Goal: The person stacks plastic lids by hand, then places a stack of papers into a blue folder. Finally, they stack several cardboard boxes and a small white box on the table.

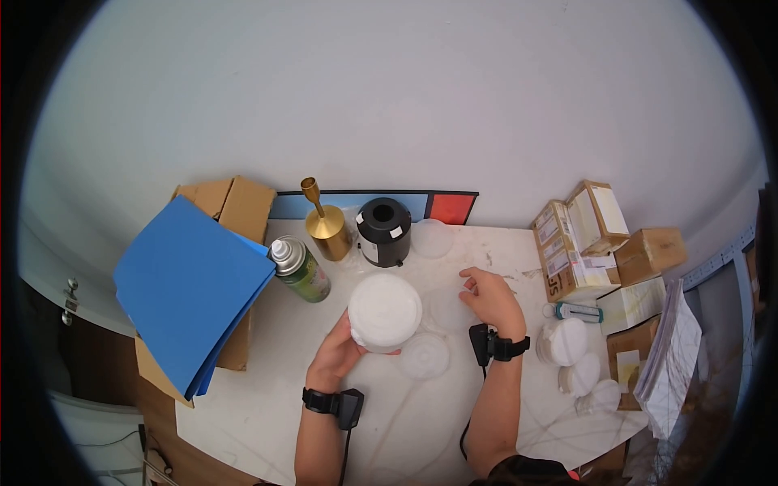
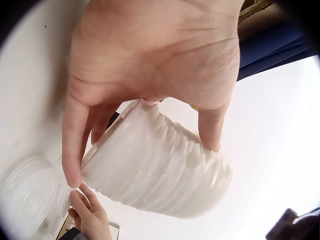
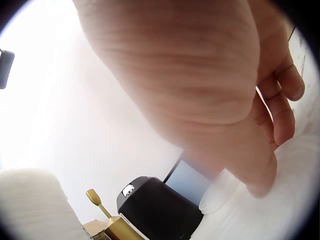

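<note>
My left hand [image 1: 336, 354] grips a thick stack of round white pads [image 1: 385, 312] above the table. In the left wrist view the stack [image 2: 157, 167] is tilted, its layered, wavy edges showing between thumb and fingers. To the right, my right hand [image 1: 493, 301] hovers with fingers loosely bent and holds nothing. Beside its fingertips lies a translucent round piece [image 1: 447, 310] of plastic, faint against the table. Another translucent round lid [image 1: 425, 356] lies just below the held stack, and a third translucent disc [image 1: 432, 239] is farther back.
Behind the stack stand a spray can [image 1: 301, 270], a gold candlestick [image 1: 328, 232] and a black cylinder [image 1: 384, 233]. Blue folders [image 1: 194, 292] on a cardboard box flank the left. Rightward are several white round stacks [image 1: 562, 342], a small bottle [image 1: 578, 313] and cardboard boxes [image 1: 571, 243].
</note>
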